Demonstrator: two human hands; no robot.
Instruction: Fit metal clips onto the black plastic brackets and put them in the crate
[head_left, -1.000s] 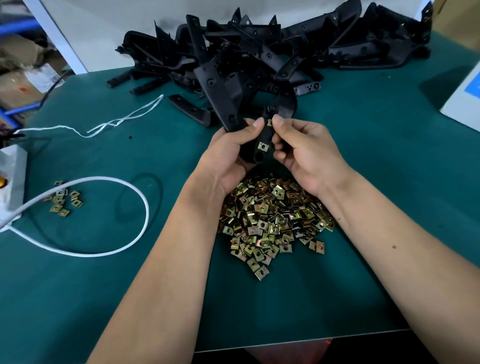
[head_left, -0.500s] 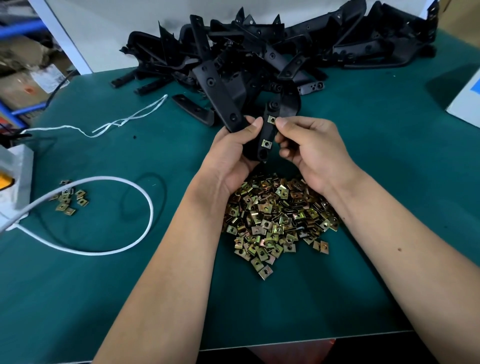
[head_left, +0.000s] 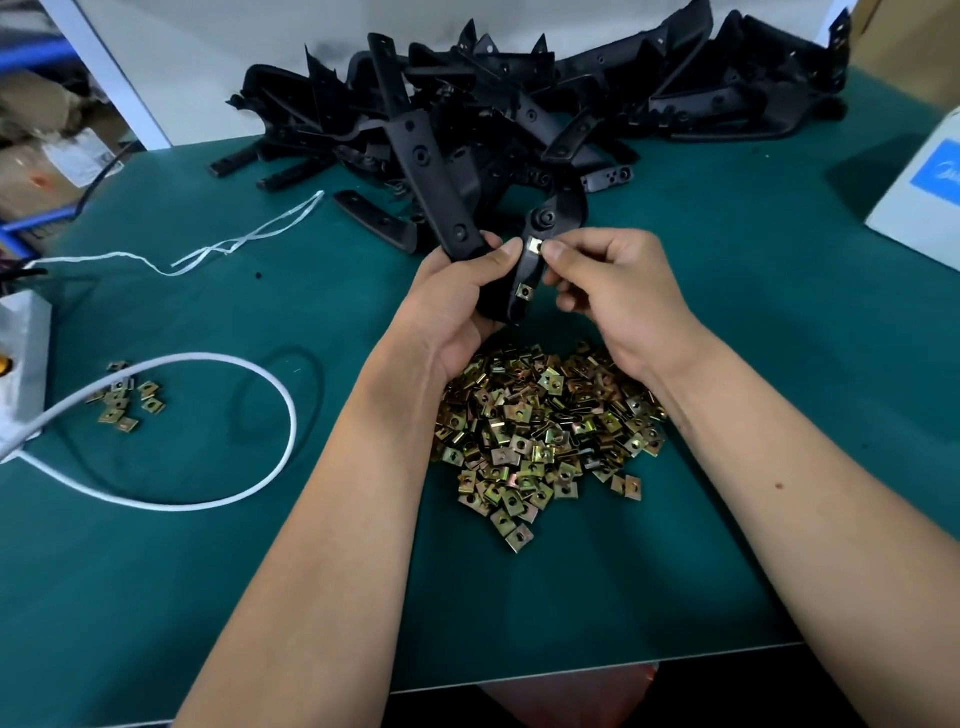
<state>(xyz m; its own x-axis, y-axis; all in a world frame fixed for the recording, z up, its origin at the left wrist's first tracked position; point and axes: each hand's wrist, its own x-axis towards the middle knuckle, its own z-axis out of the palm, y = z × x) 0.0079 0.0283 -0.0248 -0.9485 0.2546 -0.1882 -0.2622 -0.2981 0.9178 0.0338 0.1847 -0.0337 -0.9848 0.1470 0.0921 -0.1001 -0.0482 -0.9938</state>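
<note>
My left hand (head_left: 457, 306) grips a black plastic bracket (head_left: 431, 171) above the green table, its long arm pointing up and away. A brass metal clip (head_left: 525, 292) sits on the bracket's lower tab. My right hand (head_left: 613, 291) pinches a second clip (head_left: 535, 244) against the bracket's edge higher up, thumb and forefinger on it. Below both hands lies a heap of loose brass clips (head_left: 540, 431). No crate is in view.
A big pile of black brackets (head_left: 545, 104) fills the back of the table (head_left: 753, 322). A white cable loop (head_left: 234, 483) and a small cluster of clips (head_left: 124, 400) lie left, by a white power strip (head_left: 21, 358). A white box (head_left: 919, 192) stands right.
My right hand has pressed the upper clip further onto the bracket's edge. Both hands and the bracket stay in nearly the same place.
</note>
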